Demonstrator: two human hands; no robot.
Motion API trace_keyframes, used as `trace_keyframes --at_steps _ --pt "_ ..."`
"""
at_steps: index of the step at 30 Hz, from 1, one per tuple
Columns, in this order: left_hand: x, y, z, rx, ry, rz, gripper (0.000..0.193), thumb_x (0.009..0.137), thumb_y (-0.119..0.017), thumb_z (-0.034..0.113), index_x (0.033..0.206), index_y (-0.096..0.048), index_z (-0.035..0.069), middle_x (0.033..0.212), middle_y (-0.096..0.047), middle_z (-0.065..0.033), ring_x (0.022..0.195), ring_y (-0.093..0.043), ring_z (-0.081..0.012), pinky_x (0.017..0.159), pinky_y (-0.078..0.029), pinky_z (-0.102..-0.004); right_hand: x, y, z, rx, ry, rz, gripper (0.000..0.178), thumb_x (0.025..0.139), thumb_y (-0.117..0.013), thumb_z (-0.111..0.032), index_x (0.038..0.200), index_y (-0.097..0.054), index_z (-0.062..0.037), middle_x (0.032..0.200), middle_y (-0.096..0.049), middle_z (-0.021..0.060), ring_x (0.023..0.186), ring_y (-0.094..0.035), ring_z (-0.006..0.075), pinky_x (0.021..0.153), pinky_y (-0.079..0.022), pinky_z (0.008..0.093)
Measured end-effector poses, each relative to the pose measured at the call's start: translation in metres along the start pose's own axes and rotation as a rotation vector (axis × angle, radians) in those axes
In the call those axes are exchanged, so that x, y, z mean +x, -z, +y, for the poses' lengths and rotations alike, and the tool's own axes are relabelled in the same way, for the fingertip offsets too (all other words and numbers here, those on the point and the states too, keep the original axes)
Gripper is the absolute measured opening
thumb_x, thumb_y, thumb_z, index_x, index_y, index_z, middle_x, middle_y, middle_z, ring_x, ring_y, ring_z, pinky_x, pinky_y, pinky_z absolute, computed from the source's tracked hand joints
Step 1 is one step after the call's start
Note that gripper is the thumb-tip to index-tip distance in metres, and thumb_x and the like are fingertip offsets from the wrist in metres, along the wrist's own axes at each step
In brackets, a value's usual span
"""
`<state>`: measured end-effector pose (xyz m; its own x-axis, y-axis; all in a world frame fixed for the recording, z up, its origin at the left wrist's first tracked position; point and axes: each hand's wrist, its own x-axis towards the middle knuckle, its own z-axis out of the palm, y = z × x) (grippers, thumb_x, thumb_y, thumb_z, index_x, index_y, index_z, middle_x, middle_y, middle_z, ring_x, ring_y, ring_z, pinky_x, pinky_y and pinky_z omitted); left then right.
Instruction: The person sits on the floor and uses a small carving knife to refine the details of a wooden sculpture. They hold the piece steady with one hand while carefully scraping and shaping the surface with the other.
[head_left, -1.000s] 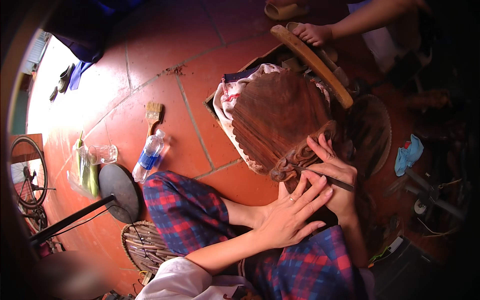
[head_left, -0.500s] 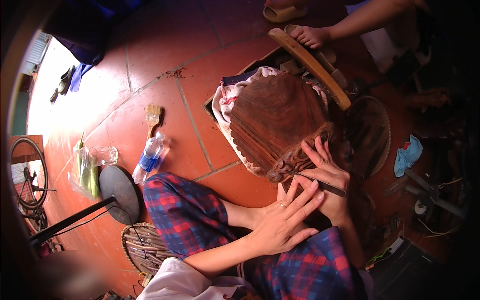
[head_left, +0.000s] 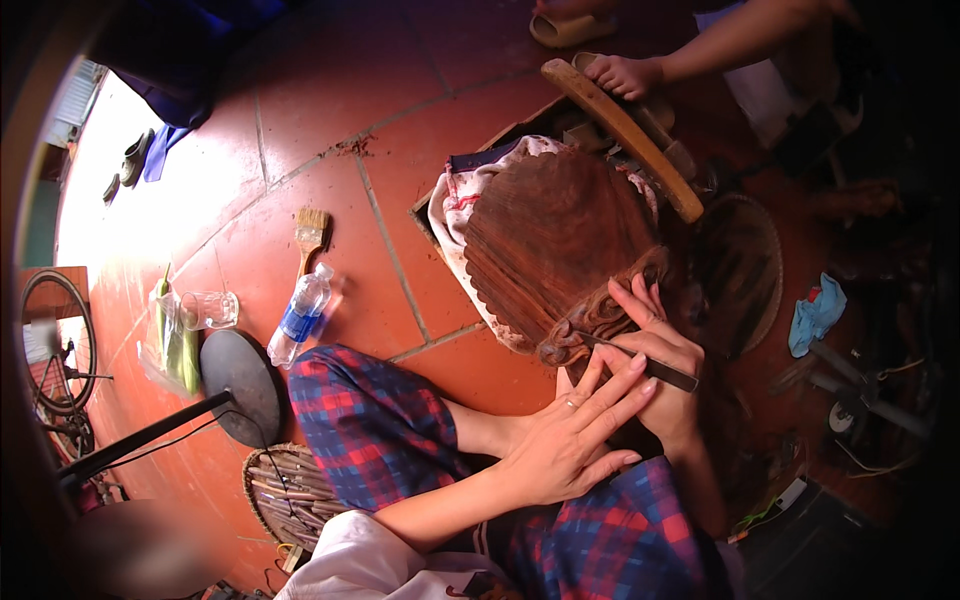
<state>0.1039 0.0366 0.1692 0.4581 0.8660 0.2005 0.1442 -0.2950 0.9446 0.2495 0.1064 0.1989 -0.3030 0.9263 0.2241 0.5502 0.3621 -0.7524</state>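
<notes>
A brown wooden panel (head_left: 560,235) with a scalloped edge lies tilted on a pale cloth (head_left: 450,225), a carved relief (head_left: 600,315) along its near edge. My right hand (head_left: 665,345) grips a dark, flat carving chisel (head_left: 672,375). The chisel's narrow tip meets the carving at its left part. Two of the right fingers stretch up onto the relief. My left hand (head_left: 565,440), with a ring, reaches across from the left, its fingers long and apart. Its fingertips rest against the right hand beside the chisel; part of the contact is hidden.
A curved wooden bar (head_left: 625,140) stands beyond the panel, near another person's foot (head_left: 625,77). To the left lie a brush (head_left: 310,232), a water bottle (head_left: 300,318), a glass (head_left: 210,310) and a round black base (head_left: 240,385). A basket of tools (head_left: 290,495) sits by my knee.
The chisel and both hands have shifted very slightly to the right, along with a small movement of the whole view. The grip and the panel look the same.
</notes>
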Motion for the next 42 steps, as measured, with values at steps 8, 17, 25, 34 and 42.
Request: trace_keyframes --at_steps 8,17,25,34,42 --pt "-0.005 0.0 0.005 -0.026 -0.008 0.041 0.072 0.092 -0.064 0.033 0.153 -0.032 0.013 0.161 -0.02 -0.0122 0.148 -0.017 -0.0429 0.109 -0.021 -0.0657 0.002 0.002 -0.002 -0.001 0.012 0.001 0.012 0.078 -0.075 -0.006 0.079 -0.067 0.0023 0.12 -0.066 0.0227 0.12 -0.059 0.0393 0.107 -0.043 0.0483" --pt "-0.025 -0.006 0.003 -0.33 -0.018 0.173 0.055 0.093 -0.064 0.021 0.141 -0.045 0.004 0.148 -0.044 -0.0174 0.138 -0.04 -0.034 0.108 -0.035 -0.0501 0.003 0.03 -0.026 0.121 -0.036 -0.007 0.007 0.08 -0.07 0.0 0.079 -0.064 0.0057 0.105 -0.07 0.0241 0.094 -0.072 0.0325 0.086 -0.057 0.0388" --pt "-0.021 -0.032 -0.037 -1.925 0.551 0.087 0.06 0.101 -0.051 0.039 0.147 -0.036 0.002 0.138 -0.053 -0.0162 0.116 -0.06 -0.0214 0.103 -0.047 -0.0352 -0.001 0.021 -0.034 -0.287 0.075 -0.053 0.019 0.09 -0.059 -0.01 0.075 -0.059 0.0022 0.125 -0.061 0.0276 0.125 -0.053 0.0466 0.105 -0.04 0.0575" --pt "-0.009 -0.019 -0.016 -1.625 0.618 0.275 0.042 0.101 -0.055 0.023 0.137 -0.047 0.002 0.13 -0.059 -0.0115 0.119 -0.057 -0.0209 0.1 -0.045 -0.0333 -0.009 0.004 -0.018 -0.266 -0.014 -0.157 0.013 0.085 -0.067 -0.012 0.084 -0.068 0.0016 0.138 -0.048 0.0338 0.124 -0.053 0.0476 0.099 -0.048 0.0466" --pt "-0.033 -0.011 -0.006 -0.223 0.118 0.21 0.07 0.089 -0.067 0.007 0.149 -0.032 -0.003 0.098 -0.071 -0.0135 0.087 -0.069 -0.0243 0.082 -0.053 -0.0338 0.0 0.006 -0.025 -0.25 -0.106 -0.15 0.01 0.08 -0.071 -0.006 0.079 -0.067 0.0038 0.128 -0.056 0.0336 0.11 -0.063 0.043 0.086 -0.054 0.0429"
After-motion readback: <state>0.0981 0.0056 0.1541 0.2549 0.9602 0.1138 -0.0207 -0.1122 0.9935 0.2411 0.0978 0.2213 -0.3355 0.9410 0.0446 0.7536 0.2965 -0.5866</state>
